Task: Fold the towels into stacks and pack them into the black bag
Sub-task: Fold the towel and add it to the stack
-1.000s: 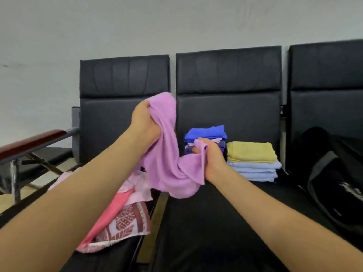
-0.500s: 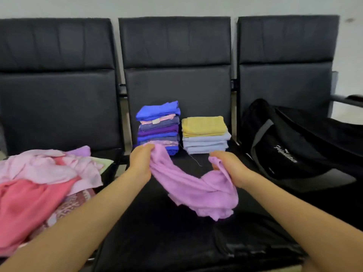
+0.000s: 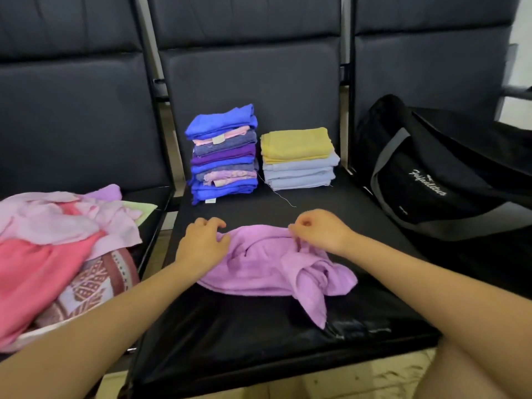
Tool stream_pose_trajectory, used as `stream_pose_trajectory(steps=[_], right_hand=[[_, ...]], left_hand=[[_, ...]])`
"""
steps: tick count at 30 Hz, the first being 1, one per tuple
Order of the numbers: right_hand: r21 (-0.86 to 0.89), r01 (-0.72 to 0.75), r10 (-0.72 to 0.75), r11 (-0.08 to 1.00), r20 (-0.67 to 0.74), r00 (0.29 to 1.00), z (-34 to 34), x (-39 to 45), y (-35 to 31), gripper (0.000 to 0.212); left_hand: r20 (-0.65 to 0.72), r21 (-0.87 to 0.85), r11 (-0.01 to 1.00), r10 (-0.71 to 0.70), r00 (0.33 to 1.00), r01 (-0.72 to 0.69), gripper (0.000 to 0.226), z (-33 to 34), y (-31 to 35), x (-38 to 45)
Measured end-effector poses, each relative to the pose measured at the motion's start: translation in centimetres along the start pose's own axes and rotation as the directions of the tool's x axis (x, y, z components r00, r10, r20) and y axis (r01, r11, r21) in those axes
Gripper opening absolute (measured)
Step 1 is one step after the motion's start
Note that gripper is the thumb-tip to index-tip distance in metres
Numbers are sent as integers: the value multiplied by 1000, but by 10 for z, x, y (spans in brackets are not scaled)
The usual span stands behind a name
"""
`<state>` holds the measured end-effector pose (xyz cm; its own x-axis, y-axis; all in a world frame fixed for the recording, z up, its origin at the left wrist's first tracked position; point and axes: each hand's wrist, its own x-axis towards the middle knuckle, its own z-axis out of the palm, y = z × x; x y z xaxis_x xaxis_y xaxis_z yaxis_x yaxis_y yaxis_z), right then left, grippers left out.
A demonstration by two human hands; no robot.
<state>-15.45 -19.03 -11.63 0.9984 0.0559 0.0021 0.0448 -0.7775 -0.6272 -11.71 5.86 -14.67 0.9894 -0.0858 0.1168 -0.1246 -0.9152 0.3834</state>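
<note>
Lilac towel (image 3: 270,266) on the black seat (image 3: 259,335). Behind it, a blue-and-purple stack (image 3: 223,154) with pink layers, then a yellow-over-pale-blue stack (image 3: 298,158). Left, a pink heap (image 3: 51,240) over a maroon-and-white patterned cloth (image 3: 95,286). Right, black bag (image 3: 437,174), grey straps, white lettering.

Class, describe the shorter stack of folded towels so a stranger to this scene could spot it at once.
Find the middle seat of the three black chairs. Two folded stacks stand at its back; take the shorter stack, nearer the black bag. Unlike the taller blue-and-purple stack, it has a yellow towel on pale blue ones.
</note>
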Motion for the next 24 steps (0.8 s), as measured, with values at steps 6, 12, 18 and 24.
stream_pose_trajectory(steps=[6, 12, 18, 24], right_hand=[[-122, -298, 303, 947, 23, 953, 5, 18, 22, 50], [253, -274, 228, 928, 197, 953, 16, 26, 31, 31], [806, -103, 99, 583, 55, 994, -11, 37, 19, 11], [850, 42, 55, 525, -84, 995, -26, 48, -16, 10]], left_hand=[[47, -63, 994, 90, 995, -87, 38, 14, 13, 18], [210, -42, 987, -141, 967, 153, 41, 16, 23, 30], [212, -915, 291, -245, 946, 280, 21, -14, 44, 25], [179, -983, -66, -181, 967, 170, 39, -46, 41, 16]])
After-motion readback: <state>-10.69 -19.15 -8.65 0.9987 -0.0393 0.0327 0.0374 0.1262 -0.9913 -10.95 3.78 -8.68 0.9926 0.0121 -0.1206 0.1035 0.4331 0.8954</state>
